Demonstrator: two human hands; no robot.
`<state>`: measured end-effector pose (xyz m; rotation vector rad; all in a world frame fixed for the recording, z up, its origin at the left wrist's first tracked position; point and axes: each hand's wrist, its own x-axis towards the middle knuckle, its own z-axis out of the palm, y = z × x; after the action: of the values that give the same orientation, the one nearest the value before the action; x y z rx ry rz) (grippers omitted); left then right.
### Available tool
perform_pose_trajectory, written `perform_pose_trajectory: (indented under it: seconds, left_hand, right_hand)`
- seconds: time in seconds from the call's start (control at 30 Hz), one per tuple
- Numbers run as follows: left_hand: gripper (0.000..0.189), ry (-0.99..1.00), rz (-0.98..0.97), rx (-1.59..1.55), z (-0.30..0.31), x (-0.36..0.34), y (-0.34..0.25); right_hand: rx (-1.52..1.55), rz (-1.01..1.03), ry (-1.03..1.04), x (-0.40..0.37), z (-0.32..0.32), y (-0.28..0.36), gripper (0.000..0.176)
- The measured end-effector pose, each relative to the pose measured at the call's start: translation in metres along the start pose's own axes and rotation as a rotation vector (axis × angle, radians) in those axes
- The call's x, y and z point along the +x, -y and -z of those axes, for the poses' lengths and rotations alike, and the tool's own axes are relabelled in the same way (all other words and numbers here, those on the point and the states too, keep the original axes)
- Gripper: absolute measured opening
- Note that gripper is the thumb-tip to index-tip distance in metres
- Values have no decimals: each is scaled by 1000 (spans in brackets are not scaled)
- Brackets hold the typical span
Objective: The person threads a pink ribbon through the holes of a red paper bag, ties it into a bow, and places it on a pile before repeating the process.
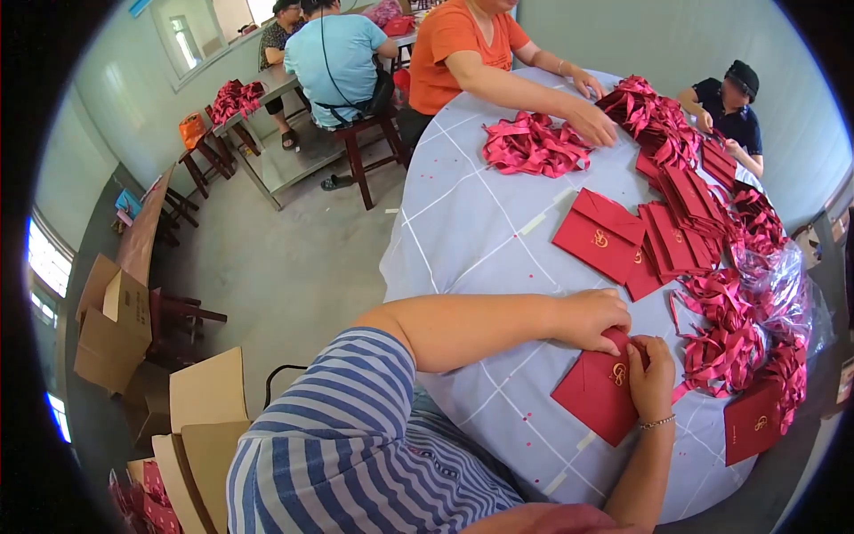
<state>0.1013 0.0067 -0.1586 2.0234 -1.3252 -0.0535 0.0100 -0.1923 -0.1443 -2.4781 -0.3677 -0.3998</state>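
Note:
A red envelope (pixel 594 396) with a gold emblem lies tilted on the cloth-covered table, close in front of me. My left hand (pixel 594 320) reaches across from the left, its fingers pinched at the envelope's upper edge. From below comes my right hand (pixel 652 374), with a bracelet at the wrist; its thumb and fingers grip the same envelope near its upper right edge. A bit of red shows between the two hands, mostly covered by the fingers. Just beyond lie another red envelope (pixel 598 236) and a stack of red envelopes (pixel 672 238).
Red ribbons (pixel 725 343) are heaped at the right beside a clear plastic bag (pixel 778 280). Another ribbon pile (pixel 535 147) lies near a person in orange (pixel 454 53). A person in dark clothes (pixel 734 125) sits across. Open cardboard boxes (pixel 209 392) stand at left.

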Motion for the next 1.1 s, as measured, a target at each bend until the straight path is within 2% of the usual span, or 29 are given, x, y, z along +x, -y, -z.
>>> perform_pose_trajectory:
  seconds: [1.1]
  left_hand:
    - [37,-49,-57,27,-6,1,8]
  right_hand:
    - [-22,25,10,0,-3,-1,12]
